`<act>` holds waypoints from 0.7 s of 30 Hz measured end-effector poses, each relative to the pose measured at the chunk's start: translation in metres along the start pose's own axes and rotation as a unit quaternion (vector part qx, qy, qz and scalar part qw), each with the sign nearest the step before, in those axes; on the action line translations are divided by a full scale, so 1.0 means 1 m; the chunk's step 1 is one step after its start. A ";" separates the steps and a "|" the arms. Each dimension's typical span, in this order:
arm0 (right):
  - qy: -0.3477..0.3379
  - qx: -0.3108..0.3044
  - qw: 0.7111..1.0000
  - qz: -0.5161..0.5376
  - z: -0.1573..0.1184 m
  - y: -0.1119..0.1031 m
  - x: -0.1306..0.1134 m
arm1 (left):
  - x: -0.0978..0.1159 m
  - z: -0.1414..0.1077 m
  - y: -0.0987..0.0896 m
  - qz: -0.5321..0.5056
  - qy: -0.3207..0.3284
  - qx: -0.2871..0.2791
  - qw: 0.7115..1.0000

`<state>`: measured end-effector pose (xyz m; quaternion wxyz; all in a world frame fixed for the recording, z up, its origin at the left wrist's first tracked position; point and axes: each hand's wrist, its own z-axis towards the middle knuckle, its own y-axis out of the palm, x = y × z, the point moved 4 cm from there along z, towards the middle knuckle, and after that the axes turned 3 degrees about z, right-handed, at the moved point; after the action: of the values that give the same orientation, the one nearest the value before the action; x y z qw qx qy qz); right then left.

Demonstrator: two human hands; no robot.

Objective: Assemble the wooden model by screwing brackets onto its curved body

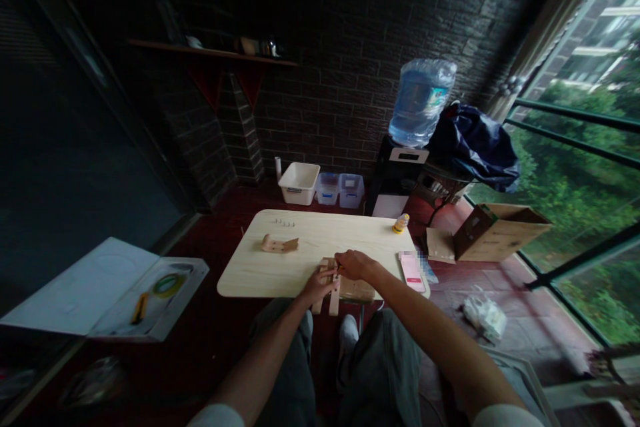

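At the table's near edge, a light wooden assembly with parallel slats (pixel 334 304) juts out past the edge toward my knees. My left hand (pixel 315 287) grips it from the left, its fingers stretched across the slats. Over the upper part of the same assembly, my right hand (pixel 353 265) is closed, fingers curled downward; whatever is in them is hidden. A brown, flat block (pixel 358 290) lies right of the slats, below my right wrist. Farther left on the table lies a separate wooden piece (pixel 281 246) with a rounded end and dark holes. Several small screws (pixel 285 223) stand in a row behind it.
The pale table (pixel 240 273) also carries a yellow-capped bottle (pixel 401 224) and a phone (pixel 412 271) at right. Left is an open white case (pixel 170 307). Bins (pixel 300 183), a water dispenser (pixel 400 170) and a cardboard box (pixel 500 233) stand beyond.
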<state>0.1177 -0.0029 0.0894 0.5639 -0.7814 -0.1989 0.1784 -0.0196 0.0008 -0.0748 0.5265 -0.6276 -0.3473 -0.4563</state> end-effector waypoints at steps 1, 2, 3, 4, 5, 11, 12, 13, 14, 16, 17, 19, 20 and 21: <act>-0.003 0.000 1.000 -0.004 0.001 0.001 0.001 | 0.002 0.000 0.000 -0.003 -0.002 -0.001 1.000; -0.003 0.000 1.000 -0.009 0.002 0.002 0.001 | 0.003 0.000 -0.001 -0.005 -0.003 -0.002 1.000; -0.002 0.000 1.000 -0.013 0.003 0.003 0.002 | 0.003 0.001 -0.001 -0.004 -0.004 -0.001 1.000; 0.000 0.000 1.000 -0.016 0.004 0.005 0.003 | 0.003 0.001 -0.001 -0.002 -0.003 -0.001 1.000; 0.002 0.001 1.000 -0.019 0.005 0.007 0.004 | 0.003 0.001 -0.001 0.001 0.000 0.000 1.000; -0.001 -0.009 1.000 0.002 0.003 0.006 0.000 | 0.000 0.002 0.001 0.008 0.011 0.005 1.000; -0.005 -0.011 1.000 0.006 0.002 0.004 -0.002 | 0.000 0.002 0.001 0.005 0.011 0.006 1.000; -0.009 -0.011 1.000 0.007 0.002 0.002 -0.003 | 0.000 0.001 0.002 0.003 0.010 0.007 1.000; -0.012 -0.010 1.000 0.006 0.001 0.000 -0.004 | 0.000 0.001 0.002 0.003 0.008 0.010 1.000; -0.016 -0.009 1.000 -0.004 0.002 -0.002 -0.007 | -0.002 0.000 0.003 0.010 0.002 0.023 1.000; -0.018 -0.010 1.000 -0.013 0.004 -0.001 -0.008 | -0.003 0.000 0.003 0.014 0.000 0.028 1.000; -0.018 -0.011 0.999 -0.030 0.007 0.002 -0.010 | -0.007 0.000 0.004 0.022 0.002 0.037 0.999; -0.018 -0.012 0.999 -0.036 0.009 0.003 -0.011 | -0.009 0.000 0.004 0.027 0.005 0.039 0.999; -0.017 -0.010 0.999 -0.040 0.011 0.005 -0.013 | -0.011 0.001 0.005 0.031 0.007 0.040 0.999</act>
<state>0.1018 -0.0021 0.0818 0.5591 -0.7754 -0.2411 0.1672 -0.0189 0.0009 -0.0868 0.5677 -0.6134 -0.3416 -0.4299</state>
